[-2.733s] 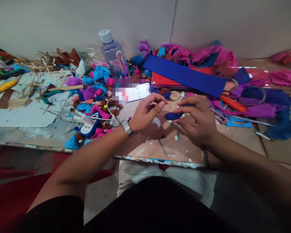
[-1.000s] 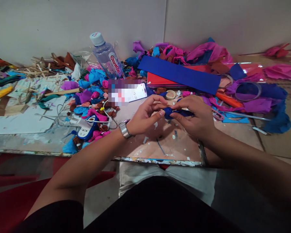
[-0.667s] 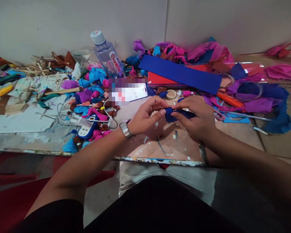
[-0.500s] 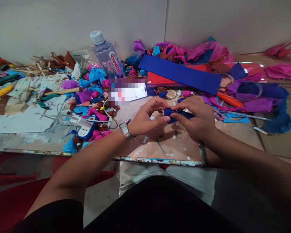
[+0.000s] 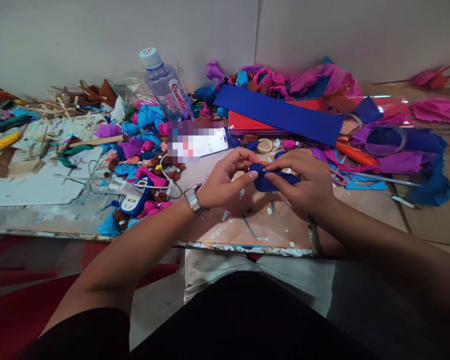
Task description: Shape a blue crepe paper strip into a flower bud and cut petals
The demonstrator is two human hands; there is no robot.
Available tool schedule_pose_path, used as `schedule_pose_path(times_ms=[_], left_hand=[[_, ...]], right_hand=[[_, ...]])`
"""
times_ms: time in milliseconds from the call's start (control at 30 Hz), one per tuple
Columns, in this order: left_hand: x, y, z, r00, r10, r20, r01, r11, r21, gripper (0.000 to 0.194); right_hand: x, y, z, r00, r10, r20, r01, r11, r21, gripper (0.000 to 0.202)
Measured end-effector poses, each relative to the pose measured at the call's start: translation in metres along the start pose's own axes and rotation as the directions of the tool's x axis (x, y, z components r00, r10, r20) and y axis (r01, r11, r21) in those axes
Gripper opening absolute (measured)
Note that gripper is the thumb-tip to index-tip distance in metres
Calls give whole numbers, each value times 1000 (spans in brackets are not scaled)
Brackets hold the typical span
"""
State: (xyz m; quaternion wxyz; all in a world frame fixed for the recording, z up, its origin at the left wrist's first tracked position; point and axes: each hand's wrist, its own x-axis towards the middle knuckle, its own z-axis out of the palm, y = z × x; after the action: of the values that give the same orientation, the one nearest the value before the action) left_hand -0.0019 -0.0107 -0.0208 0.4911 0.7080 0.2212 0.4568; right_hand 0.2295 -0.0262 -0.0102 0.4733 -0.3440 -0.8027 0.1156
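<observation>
Between my two hands is a piece of dark blue crepe paper (image 5: 265, 184), folded over and held just above the table. My left hand (image 5: 230, 177), with a metal watch (image 5: 194, 199) on its wrist, pinches the paper's left end between thumb and fingers. My right hand (image 5: 305, 180) grips the same paper from the right, its thumb pressed along the front. Behind the hands sits a small roll of pale tape (image 5: 264, 145). White scraps (image 5: 225, 215) are scattered on the table below them.
A bottle (image 5: 168, 90) stands behind a phone (image 5: 210, 142). Left of my hands are twisted paper pieces (image 5: 146, 117) and a blue-white power socket (image 5: 135, 200) with cables. A flat blue strip (image 5: 277, 112) lies behind, purple paper (image 5: 401, 162) to the right. The table's front edge (image 5: 247, 248) is near me.
The blue paper has been turned in my fingers, and a wider flap now hangs below them. My left fingers have shifted slightly left; my arms are almost still.
</observation>
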Motion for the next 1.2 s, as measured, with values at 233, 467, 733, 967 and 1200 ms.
schedule_pose_path(times_ms=[233, 467, 733, 967, 1200], left_hand=[[2, 0, -1, 999, 45, 19, -46, 998, 53, 28], [2, 2, -3, 997, 74, -13, -72, 987, 146, 28], [2, -1, -2, 997, 55, -54, -45, 985, 168, 32], [1, 2, -2, 997, 21, -68, -12, 993, 119, 35], [2, 0, -2, 996, 76, -55, -70, 992, 103, 34]], right_hand=[[0, -2, 0, 1000, 18, 3, -18, 999, 28, 6], [1, -5, -1, 999, 38, 5, -38, 999, 31, 5], [1, -5, 0, 997, 75, 26, -76, 997, 29, 14], [1, -5, -1, 996, 91, 21, -91, 995, 40, 19], [1, -3, 0, 996, 85, 14, -85, 995, 57, 5]])
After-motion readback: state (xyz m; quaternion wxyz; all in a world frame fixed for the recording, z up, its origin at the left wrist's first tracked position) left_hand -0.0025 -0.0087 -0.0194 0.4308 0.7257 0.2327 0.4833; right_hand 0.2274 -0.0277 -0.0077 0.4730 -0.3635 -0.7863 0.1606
